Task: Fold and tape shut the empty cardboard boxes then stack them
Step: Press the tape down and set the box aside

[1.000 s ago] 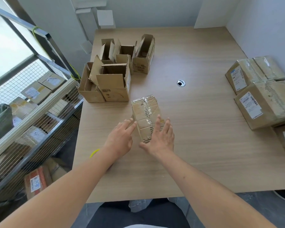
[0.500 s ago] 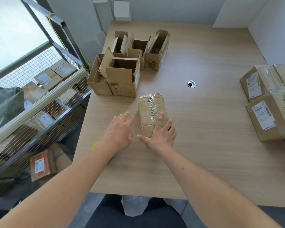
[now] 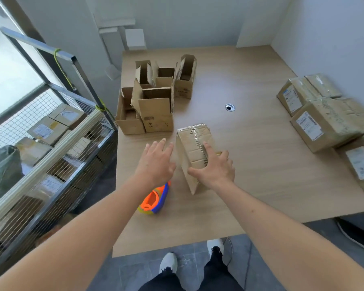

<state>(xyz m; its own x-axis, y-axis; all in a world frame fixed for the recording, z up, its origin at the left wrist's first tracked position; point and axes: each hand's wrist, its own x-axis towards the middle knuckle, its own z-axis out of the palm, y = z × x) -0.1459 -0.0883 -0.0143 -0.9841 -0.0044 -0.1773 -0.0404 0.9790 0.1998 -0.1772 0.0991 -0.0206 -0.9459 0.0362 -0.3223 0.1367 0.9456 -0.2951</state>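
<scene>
A small taped-shut cardboard box (image 3: pixel 192 141) stands on the wooden table (image 3: pixel 261 175) in front of me. My right hand (image 3: pixel 213 166) rests on its near top, fingers spread over the taped seam and thumb against the near left corner. Just left of the box, my left hand (image 3: pixel 156 160) hovers with straight fingers and holds nothing. Several open, untaped boxes (image 3: pixel 156 110) stand clustered at the table's far left. An orange and blue tape dispenser (image 3: pixel 155 201) lies on the table under my left wrist.
Sealed, labelled parcels (image 3: pixel 328 122) are piled along the table's right edge. A cable hole (image 3: pixel 230 107) sits mid-table. A wire-mesh cart (image 3: pixel 51 154) full of parcels stands to the left of the table. My feet are at the near edge.
The view has risen and pulled back, and the tape dispenser now shows under my left wrist. Both hands stay at the taped box, the right one still on top.
</scene>
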